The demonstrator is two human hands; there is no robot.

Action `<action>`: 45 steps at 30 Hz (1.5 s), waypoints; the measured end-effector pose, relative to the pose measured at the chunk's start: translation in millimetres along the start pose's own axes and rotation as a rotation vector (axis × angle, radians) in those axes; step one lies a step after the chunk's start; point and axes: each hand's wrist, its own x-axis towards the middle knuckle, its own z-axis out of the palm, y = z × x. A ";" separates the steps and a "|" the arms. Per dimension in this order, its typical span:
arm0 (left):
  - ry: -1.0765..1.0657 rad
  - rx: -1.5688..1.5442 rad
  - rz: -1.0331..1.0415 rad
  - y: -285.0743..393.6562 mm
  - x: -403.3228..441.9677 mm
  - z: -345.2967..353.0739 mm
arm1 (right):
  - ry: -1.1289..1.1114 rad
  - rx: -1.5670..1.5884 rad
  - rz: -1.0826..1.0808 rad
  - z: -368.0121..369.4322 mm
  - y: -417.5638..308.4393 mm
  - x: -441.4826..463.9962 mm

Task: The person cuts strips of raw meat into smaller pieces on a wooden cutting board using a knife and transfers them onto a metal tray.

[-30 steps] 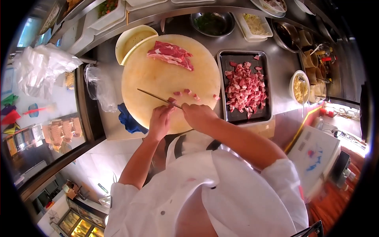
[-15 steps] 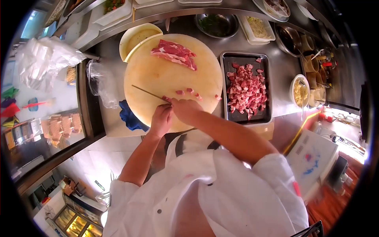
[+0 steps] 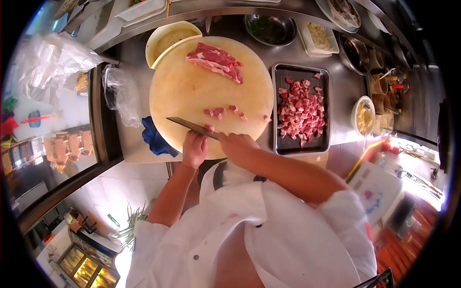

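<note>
My right hand (image 3: 238, 150) is closed around the handle of a knife (image 3: 189, 126), its blade slanting up and left over a round cutting board (image 3: 180, 96). Close beside the blade, my left hand (image 3: 195, 150) rests at the board's near edge with curled fingers; whatever they hold is hidden. A small piece of meat (image 3: 209, 127) lies just beyond the blade, and several cut meat pieces (image 3: 218, 112) are scattered farther up. At the far side of the board sits a larger slab of raw meat (image 3: 216, 61).
Right of the board, a dark metal tray (image 3: 293, 142) holds many meat cubes (image 3: 301, 113). A pale container (image 3: 154, 48) of liquid touches the board's far left. A blue cloth (image 3: 154, 139) lies at left; a metal bowl (image 3: 271, 41) and a white bowl (image 3: 356, 115) stand around.
The knife has turned so its flat side shows, and its tip has moved down and slightly right. My hands have moved a little apart. More cut pieces lie beyond the blade.
</note>
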 end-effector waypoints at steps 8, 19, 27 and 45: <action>0.035 0.031 0.018 8.7 2.0 -6.2 | 0.091 0.001 -0.102 -6.3 14.8 48.5; 0.045 0.030 0.006 0.5 -11.8 -4.1 | -0.086 0.011 0.013 -6.2 1.3 -29.8; 0.092 0.038 -0.028 -4.1 -19.2 1.8 | 0.031 -0.014 -0.100 14.2 -13.1 53.7; 0.099 -0.014 -0.015 -0.3 -19.4 -10.4 | 0.005 0.044 -0.072 25.7 -17.6 21.8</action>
